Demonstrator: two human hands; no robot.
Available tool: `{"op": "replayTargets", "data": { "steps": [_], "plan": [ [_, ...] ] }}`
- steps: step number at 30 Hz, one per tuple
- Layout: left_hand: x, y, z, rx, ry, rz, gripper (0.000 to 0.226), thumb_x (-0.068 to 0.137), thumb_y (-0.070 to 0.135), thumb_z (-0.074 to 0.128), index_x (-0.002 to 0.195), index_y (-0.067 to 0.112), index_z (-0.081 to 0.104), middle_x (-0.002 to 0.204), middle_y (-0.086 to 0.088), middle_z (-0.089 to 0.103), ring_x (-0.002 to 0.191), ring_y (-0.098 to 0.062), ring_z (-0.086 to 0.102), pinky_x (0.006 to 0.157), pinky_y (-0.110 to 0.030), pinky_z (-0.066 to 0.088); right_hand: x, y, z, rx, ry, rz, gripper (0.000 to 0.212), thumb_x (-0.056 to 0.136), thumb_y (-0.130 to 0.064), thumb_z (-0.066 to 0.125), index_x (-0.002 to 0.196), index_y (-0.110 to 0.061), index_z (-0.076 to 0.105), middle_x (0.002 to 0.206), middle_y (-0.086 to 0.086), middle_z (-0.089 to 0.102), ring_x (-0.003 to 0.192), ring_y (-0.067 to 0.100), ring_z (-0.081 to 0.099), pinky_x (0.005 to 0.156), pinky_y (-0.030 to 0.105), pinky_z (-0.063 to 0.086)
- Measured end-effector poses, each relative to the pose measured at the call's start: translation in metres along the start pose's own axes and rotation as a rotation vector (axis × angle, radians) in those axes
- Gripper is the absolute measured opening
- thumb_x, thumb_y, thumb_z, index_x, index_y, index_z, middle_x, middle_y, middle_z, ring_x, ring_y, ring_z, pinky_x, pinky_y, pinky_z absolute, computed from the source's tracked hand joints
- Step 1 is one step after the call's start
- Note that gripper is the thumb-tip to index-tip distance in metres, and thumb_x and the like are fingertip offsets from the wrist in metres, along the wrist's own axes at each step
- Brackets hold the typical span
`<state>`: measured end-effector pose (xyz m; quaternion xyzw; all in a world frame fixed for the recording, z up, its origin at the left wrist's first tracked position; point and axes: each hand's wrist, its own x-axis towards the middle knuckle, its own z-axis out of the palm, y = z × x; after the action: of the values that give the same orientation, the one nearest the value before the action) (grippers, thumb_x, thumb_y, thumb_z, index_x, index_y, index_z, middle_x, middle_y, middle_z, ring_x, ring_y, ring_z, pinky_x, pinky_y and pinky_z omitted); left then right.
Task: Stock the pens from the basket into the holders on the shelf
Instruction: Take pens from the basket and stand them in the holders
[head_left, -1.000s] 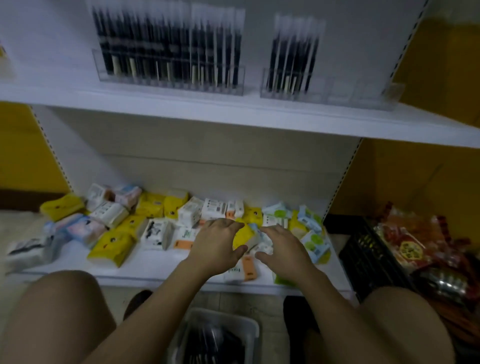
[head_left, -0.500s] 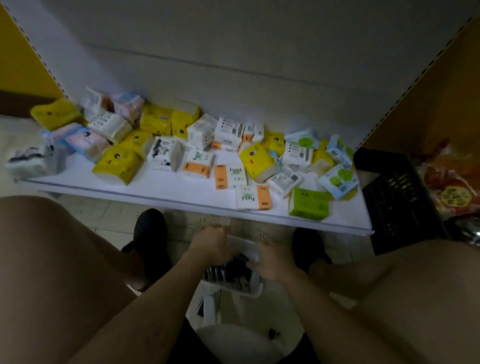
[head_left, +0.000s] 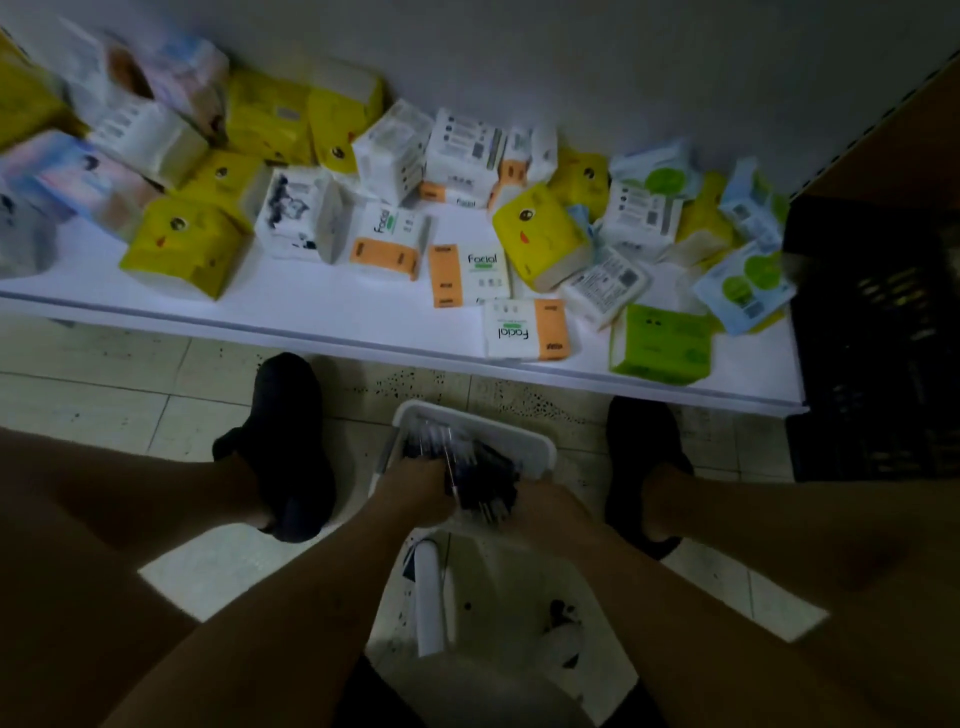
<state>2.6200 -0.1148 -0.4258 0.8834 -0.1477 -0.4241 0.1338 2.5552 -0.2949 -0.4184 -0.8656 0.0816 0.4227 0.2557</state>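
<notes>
Crouching with bare knees spread wide, the person reaches both arms down between the legs into a white basket (head_left: 524, 441) standing on the tiled floor (head_left: 104, 395). The left hand (head_left: 418, 488) has its fingers curled round a bundle of dark pens (head_left: 483, 486), which lie inside the basket. The right hand (head_left: 545, 506) touches the same bundle from the other side; its fingers are blurred and partly hidden, so its grip cannot be told. A black shoe (head_left: 291, 447) stands on each side of the basket.

Beyond the shoes runs a low white shelf (head_left: 322, 306), strewn with soft tissue packs. Two white-and-orange packs near its front edge read "Facial" (head_left: 470, 273), one of them turned upside down; a third behind them bears the same word sideways. Yellow packs (head_left: 540, 236) printed with a small face, a green pack (head_left: 662, 343) and pale blue packs with green circles lie among them; their smaller print is unreadable. A black crate (head_left: 872, 338) sits just beside the shelf's right end.
</notes>
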Motion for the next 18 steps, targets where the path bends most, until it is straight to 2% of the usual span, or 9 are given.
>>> {"op": "replayTargets", "data": {
  "steps": [4, 5, 6, 7, 8, 9, 12, 18],
  "plan": [
    [0.026, -0.008, 0.025, -0.140, -0.103, -0.031, 0.030, 0.094, 0.021, 0.053, 0.120, 0.010, 0.061, 0.115, -0.012, 0.063, 0.106, -0.027, 0.059, 0.084, -0.029, 0.049, 0.006, 0.000, -0.001, 0.069, -0.047, -0.015, 0.046, 0.099, -0.029, 0.052, 0.141, -0.011, 0.045, 0.138, 0.007, 0.053, 0.122, 0.022, 0.052, 0.104, 0.030, 0.041],
    [0.033, -0.006, 0.030, -0.181, -0.129, -0.030, 0.031, 0.092, 0.017, 0.055, 0.122, 0.008, 0.060, 0.116, -0.013, 0.062, 0.108, -0.028, 0.058, 0.084, -0.030, 0.048, 0.006, 0.000, -0.002, 0.088, -0.048, -0.012, 0.047, 0.099, -0.028, 0.051, 0.142, -0.010, 0.044, 0.139, 0.009, 0.052, 0.122, 0.022, 0.052, 0.104, 0.026, 0.039],
    [0.040, -0.002, 0.033, -0.219, -0.148, -0.028, 0.031, 0.091, 0.015, 0.056, 0.121, 0.006, 0.060, 0.117, -0.014, 0.062, 0.109, -0.030, 0.058, 0.085, -0.030, 0.048, 0.005, 0.001, -0.004, 0.102, -0.037, 0.002, 0.045, 0.099, -0.026, 0.051, 0.141, -0.010, 0.045, 0.137, 0.011, 0.054, 0.118, 0.021, 0.054, 0.097, 0.016, 0.039],
    [0.047, 0.002, 0.036, -0.262, -0.157, -0.018, 0.029, 0.091, 0.013, 0.057, 0.117, 0.004, 0.062, 0.115, -0.015, 0.062, 0.109, -0.031, 0.058, 0.084, -0.031, 0.048, 0.005, 0.002, -0.007, 0.120, -0.026, 0.013, 0.042, 0.099, -0.025, 0.051, 0.139, -0.010, 0.047, 0.134, 0.012, 0.055, 0.112, 0.021, 0.055, 0.083, 0.007, 0.038],
    [0.053, 0.007, 0.037, -0.309, -0.159, -0.008, 0.025, 0.091, 0.012, 0.057, 0.113, 0.002, 0.063, 0.112, -0.017, 0.062, 0.107, -0.033, 0.058, 0.084, -0.033, 0.048, 0.004, 0.004, -0.009, 0.137, -0.010, 0.022, 0.040, 0.100, -0.025, 0.050, 0.137, -0.010, 0.049, 0.133, 0.013, 0.056, 0.108, 0.021, 0.056, 0.073, 0.004, 0.035],
    [0.060, 0.011, 0.039, -0.350, -0.162, -0.005, 0.023, 0.091, 0.010, 0.056, 0.111, 0.000, 0.063, 0.112, -0.020, 0.062, 0.107, -0.035, 0.057, 0.087, -0.035, 0.049, 0.004, 0.006, -0.011, 0.148, 0.003, 0.028, 0.040, 0.100, -0.025, 0.049, 0.137, -0.010, 0.050, 0.133, 0.015, 0.056, 0.111, 0.024, 0.055, 0.072, 0.007, 0.033],
    [0.072, 0.020, 0.044, -0.452, -0.156, -0.002, 0.024, 0.094, 0.008, 0.053, 0.115, -0.001, 0.062, 0.117, -0.021, 0.061, 0.113, -0.034, 0.055, 0.099, -0.039, 0.046, 0.006, 0.008, -0.016, 0.168, 0.029, 0.074, 0.040, 0.100, -0.028, 0.048, 0.136, -0.011, 0.049, 0.135, 0.015, 0.054, 0.119, 0.029, 0.052, 0.081, 0.021, 0.037],
    [0.080, 0.017, 0.052, -0.526, -0.148, -0.069, 0.042, 0.092, 0.000, 0.054, 0.134, -0.001, 0.049, 0.142, -0.020, 0.043, 0.134, -0.036, 0.039, 0.112, -0.042, 0.032, 0.020, 0.006, -0.007, 0.256, 0.012, 0.155, 0.037, 0.097, -0.030, 0.053, 0.130, -0.012, 0.052, 0.127, 0.011, 0.059, 0.111, 0.026, 0.057, 0.076, 0.023, 0.040]
  ]
}}
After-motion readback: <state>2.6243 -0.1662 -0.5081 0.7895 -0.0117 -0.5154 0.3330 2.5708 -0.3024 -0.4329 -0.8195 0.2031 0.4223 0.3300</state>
